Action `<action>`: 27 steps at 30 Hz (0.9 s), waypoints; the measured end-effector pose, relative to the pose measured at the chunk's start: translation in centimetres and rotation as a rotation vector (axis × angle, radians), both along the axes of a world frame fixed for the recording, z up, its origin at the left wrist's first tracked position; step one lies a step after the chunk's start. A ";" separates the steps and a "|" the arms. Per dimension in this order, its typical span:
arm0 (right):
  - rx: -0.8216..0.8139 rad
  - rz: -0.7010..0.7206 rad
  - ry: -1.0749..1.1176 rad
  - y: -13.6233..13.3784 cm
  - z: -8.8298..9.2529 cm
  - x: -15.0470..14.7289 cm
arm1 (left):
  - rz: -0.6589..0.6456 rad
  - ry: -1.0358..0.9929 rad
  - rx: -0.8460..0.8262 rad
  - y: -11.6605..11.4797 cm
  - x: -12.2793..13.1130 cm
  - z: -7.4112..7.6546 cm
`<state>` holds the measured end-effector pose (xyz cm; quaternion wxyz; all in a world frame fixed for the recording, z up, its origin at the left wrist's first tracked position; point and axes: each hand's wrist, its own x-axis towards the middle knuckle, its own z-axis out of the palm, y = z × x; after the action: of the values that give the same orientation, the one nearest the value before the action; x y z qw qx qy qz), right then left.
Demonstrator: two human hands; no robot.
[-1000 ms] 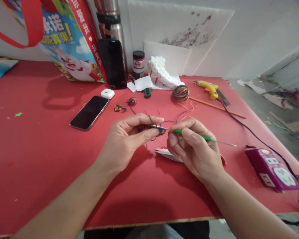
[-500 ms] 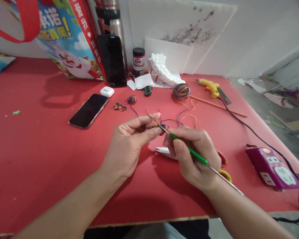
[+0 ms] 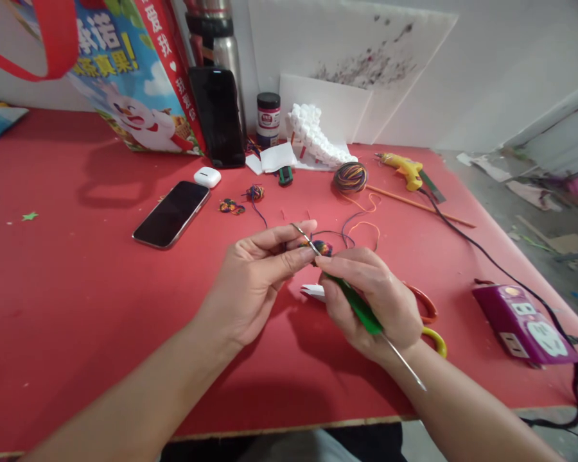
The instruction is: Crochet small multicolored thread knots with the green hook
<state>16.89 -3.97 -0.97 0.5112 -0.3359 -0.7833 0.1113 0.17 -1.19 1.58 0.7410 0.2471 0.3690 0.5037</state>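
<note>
My left hand (image 3: 255, 279) pinches a small multicoloured crochet piece (image 3: 320, 246) between thumb and forefinger above the red table (image 3: 77, 289). My right hand (image 3: 370, 298) is closed on a green-handled crochet hook (image 3: 361, 311), whose metal tip pokes up past the piece at the left fingertips. Thin multicoloured yarn runs from the piece back to a yarn ball (image 3: 350, 176). Scissors (image 3: 426, 321) with orange and yellow handles lie under my right hand, mostly hidden.
A phone (image 3: 172, 213) and white earbud case (image 3: 207, 177) lie left of centre. Small yarn pieces (image 3: 231, 206), a jar (image 3: 268, 119), white foam (image 3: 315, 138), a yellow glue gun (image 3: 404, 168), a wooden stick and a purple power strip (image 3: 527, 324) with cable are around. A printed bag (image 3: 125, 77) stands behind.
My right hand turned the hook from nearly level to steeply slanted, its rear end swinging down toward my wrist. The left hand kept its pinch on the piece.
</note>
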 end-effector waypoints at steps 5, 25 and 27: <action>-0.051 0.071 0.112 0.1 -0.4 0.2 | -0.033 0.022 0.050 0.3 -0.4 -0.1; -0.072 -0.067 0.092 -0.4 -1.2 -1.1 | 0.039 -0.005 0.025 0.1 0.4 -0.3; -0.117 -0.031 0.132 -0.4 -1.6 -1.0 | 0.032 0.000 0.012 0.3 0.1 -0.3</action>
<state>15.92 -4.34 -2.54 0.5428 -0.3694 -0.7347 0.1709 0.28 -0.89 1.31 0.7313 0.2456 0.3700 0.5177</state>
